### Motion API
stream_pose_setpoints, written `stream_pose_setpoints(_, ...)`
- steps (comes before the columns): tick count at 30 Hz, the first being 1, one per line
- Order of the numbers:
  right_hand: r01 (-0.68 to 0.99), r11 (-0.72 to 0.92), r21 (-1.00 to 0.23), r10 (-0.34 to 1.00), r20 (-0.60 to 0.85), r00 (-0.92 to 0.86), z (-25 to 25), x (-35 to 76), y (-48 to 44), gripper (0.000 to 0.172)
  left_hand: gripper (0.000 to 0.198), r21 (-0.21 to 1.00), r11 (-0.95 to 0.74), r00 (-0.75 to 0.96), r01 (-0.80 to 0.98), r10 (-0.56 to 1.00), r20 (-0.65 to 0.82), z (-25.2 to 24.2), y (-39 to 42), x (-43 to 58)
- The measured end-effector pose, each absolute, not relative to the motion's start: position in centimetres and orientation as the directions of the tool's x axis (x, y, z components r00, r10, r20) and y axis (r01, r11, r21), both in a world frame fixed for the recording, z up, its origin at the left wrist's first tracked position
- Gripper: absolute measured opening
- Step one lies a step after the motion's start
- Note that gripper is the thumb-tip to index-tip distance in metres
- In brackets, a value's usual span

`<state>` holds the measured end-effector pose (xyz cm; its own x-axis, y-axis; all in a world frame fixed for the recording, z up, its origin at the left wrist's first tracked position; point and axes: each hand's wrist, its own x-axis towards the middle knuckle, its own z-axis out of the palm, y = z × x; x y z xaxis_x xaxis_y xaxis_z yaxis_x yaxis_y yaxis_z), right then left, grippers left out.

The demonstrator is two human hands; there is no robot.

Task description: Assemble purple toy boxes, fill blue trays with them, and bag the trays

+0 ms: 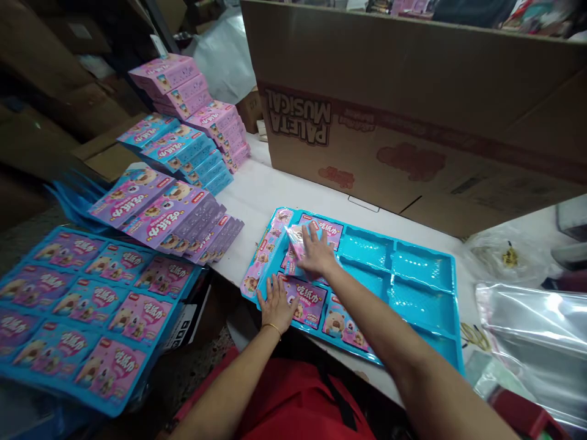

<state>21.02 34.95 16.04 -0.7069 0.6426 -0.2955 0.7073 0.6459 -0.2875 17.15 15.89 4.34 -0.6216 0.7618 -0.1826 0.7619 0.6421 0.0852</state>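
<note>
A blue plastic tray (415, 293) with compartments lies on the white table, with a printed pink strip (263, 253) along its left end. My right hand (316, 253) is closed on a pink and blue packet (298, 238) over the tray's left part. My left hand (278, 305), with a thin bracelet at the wrist, rests with fingers spread at the tray's front left edge, touching a pink packet (309, 302). Beside that packet lies a blue one (337, 321), partly behind my right forearm. Another pink packet (329, 230) sits in the back row.
Stacks of purple (160, 220), blue (177, 146) and pink boxes (174, 79) stand at the left. A filled tray (98, 318) lies front left. A large cardboard box (413, 122) stands behind the tray. Clear plastic sleeves (536, 324) lie at the right.
</note>
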Motion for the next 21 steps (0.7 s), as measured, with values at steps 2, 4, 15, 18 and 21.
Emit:
stream_pose_setpoints(2, 0.464, 0.862, -0.204, 0.428, -0.196, -0.882, 16.7, 27.8, 37.2, 0.096, 0.075, 0.108, 0.637, -0.618, 0.764, 0.769, -0.166, 4.2, 15.9, 17.1)
stream_pose_setpoints(4, 0.272, 0.955, -0.118, 0.245, -0.204, -0.948, 16.9, 35.0, 39.4, 0.092, 0.075, 0.113, 0.634, -0.615, 0.765, 0.772, -0.161, 4.1, 15.9, 17.0)
stream_pose_setpoints(15, 0.143, 0.974, -0.174, 0.079, -0.328, -0.941, 11.8, 42.8, 42.1, 0.09, 0.076, 0.063, 0.625, -0.611, 0.778, 0.776, -0.156, 4.1, 16.1, 17.0)
stream_pose_setpoints(18, 0.183, 0.966, -0.181, 0.122, -0.301, -0.946, 11.1, 41.5, 41.5, 0.088, 0.077, 0.058, 0.625, -0.612, 0.778, 0.776, -0.152, 4.3, 16.2, 17.1)
stream_pose_setpoints(21, 0.178, 0.966, -0.186, 0.112, -0.317, -0.942, 10.3, 40.2, 41.1, 0.085, 0.077, 0.033, 0.622, -0.611, 0.782, 0.776, -0.158, 4.3, 16.2, 17.1)
